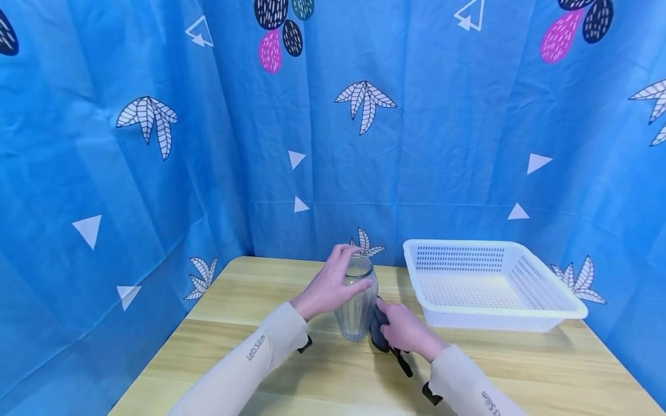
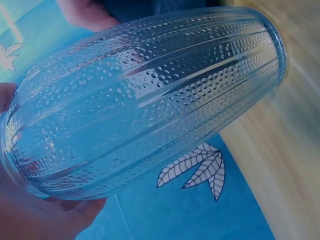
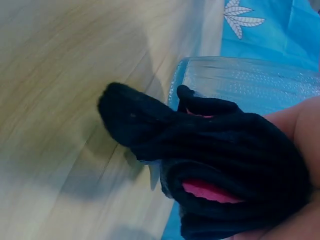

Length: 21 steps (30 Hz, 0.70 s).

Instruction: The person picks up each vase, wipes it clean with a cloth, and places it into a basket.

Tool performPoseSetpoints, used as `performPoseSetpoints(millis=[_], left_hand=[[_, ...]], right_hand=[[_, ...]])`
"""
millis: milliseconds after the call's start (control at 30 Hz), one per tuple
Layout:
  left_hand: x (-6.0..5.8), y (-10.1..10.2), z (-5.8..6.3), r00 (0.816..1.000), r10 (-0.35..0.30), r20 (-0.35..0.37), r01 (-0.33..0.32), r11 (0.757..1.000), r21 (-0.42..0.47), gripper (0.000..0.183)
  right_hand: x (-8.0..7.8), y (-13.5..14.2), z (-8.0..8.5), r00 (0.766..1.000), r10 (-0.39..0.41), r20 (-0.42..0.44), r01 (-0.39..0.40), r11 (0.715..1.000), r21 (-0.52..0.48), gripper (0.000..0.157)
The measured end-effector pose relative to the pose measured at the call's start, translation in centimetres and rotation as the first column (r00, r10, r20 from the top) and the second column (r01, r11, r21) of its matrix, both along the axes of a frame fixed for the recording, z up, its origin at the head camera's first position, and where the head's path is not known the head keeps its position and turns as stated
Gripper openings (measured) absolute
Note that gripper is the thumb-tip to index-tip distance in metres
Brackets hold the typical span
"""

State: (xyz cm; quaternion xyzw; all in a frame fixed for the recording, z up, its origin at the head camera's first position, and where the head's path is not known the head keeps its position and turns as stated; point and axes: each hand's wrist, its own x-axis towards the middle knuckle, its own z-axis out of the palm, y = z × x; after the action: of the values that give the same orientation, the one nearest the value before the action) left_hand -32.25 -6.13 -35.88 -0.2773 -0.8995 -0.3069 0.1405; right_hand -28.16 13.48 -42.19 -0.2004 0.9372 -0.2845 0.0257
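Observation:
A clear glass vase (image 1: 356, 315) with ribs and a dimpled surface stands roughly upright over the table; whether its base touches is hard to tell. Around its upper part, close to the rim, my left hand (image 1: 335, 284) curls its thumb and fingers. The left wrist view shows the vase (image 2: 150, 105) filling most of the picture. In my right hand (image 1: 408, 330) is a bunched dark cloth item (image 1: 378, 332), held against or just beside the vase's right side. Pink shows inside its folds in the right wrist view, where the black fabric (image 3: 225, 145) hides most of the fingers.
A white perforated plastic basket (image 1: 432, 311) sits at the back right of the wooden table (image 1: 281, 375). Blue patterned curtains (image 1: 322, 127) hang behind the table and along its sides.

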Motion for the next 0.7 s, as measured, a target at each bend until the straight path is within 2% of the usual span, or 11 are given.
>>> performPoseSetpoints(millis=[200, 333, 433, 533, 667, 700], left_hand=[[0.0, 0.0, 0.2, 0.998, 0.052, -0.037, -0.053, 0.998, -0.038, 0.074], [-0.1, -0.1, 0.5, 0.995, 0.045, -0.089, -0.049, 0.998, -0.046, 0.075], [-0.1, -0.2, 0.7, 0.996, 0.028, -0.083, -0.032, 0.999, -0.043, 0.075], [-0.1, -0.2, 0.8, 0.999, 0.013, -0.042, -0.015, 0.999, -0.031, 0.073], [0.0, -0.2, 1.0, 0.999, -0.028, 0.018, 0.028, 1.000, 0.003, 0.071], [0.0, -0.2, 1.0, 0.999, -0.038, 0.030, 0.038, 0.999, 0.011, 0.070]], right_hand=[[0.3, 0.4, 1.2, 0.999, -0.046, 0.017, 0.047, 0.995, -0.089, 0.061], [0.7, 0.5, 2.7, 0.994, -0.106, -0.015, 0.104, 0.988, -0.117, 0.061], [1.0, 0.6, 4.1, 0.988, -0.147, -0.041, 0.141, 0.981, -0.133, 0.061], [1.3, 0.7, 5.4, 0.974, -0.172, -0.149, 0.153, 0.980, -0.131, 0.060], [1.5, 0.6, 6.7, 0.922, -0.176, -0.345, 0.138, 0.982, -0.132, 0.059], [1.5, 0.5, 6.9, 0.912, -0.172, -0.372, 0.131, 0.982, -0.134, 0.059]])
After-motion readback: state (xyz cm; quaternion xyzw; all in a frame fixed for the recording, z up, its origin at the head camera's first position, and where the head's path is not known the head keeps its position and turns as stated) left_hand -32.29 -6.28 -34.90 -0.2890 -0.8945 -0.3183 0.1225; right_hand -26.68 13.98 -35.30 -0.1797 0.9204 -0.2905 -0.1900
